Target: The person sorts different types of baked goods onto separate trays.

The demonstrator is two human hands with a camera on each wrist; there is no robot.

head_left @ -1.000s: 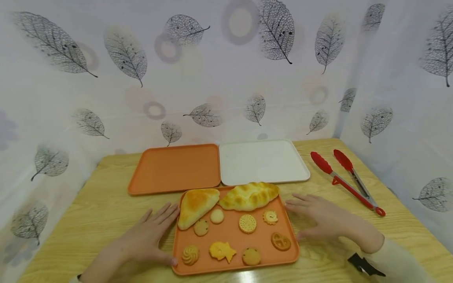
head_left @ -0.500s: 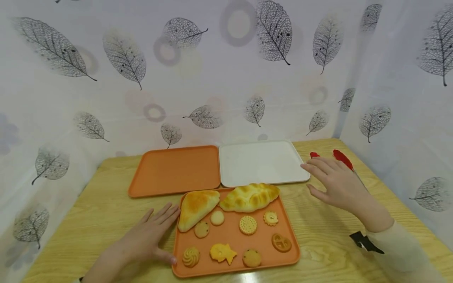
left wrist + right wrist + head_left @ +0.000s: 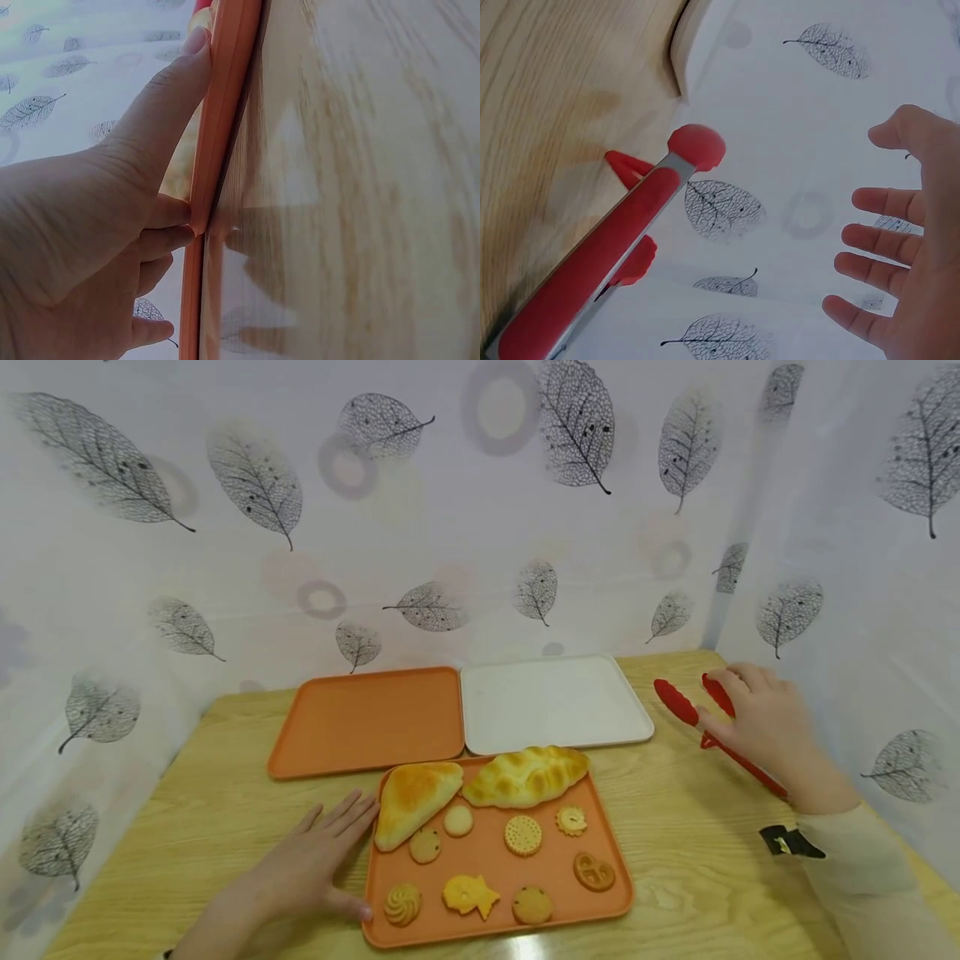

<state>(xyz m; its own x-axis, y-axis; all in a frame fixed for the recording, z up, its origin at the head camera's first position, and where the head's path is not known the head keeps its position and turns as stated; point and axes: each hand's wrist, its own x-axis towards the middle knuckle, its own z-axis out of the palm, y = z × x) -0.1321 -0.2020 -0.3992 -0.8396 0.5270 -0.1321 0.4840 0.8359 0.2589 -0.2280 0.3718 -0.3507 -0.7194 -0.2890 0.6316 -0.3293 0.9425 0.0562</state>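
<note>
My left hand lies at the left edge of the near orange tray. Its fingers are spread, and the thumb touches the tray's rim in the left wrist view. My right hand hovers over the red kitchen tongs at the table's right side, hiding part of them. In the right wrist view the fingers are apart from the tongs and hold nothing. On the near tray lie a triangular bread, a long braided bread and several biscuits, among them a fish-shaped one and a pretzel.
Behind the near tray stand another orange tray and a white tray, side by side. A leaf-patterned curtain closes off the back and sides of the wooden table.
My right hand has left the near tray's right edge and moved right and away from me, to above the tongs. The left hand has stayed at the tray's left edge.
</note>
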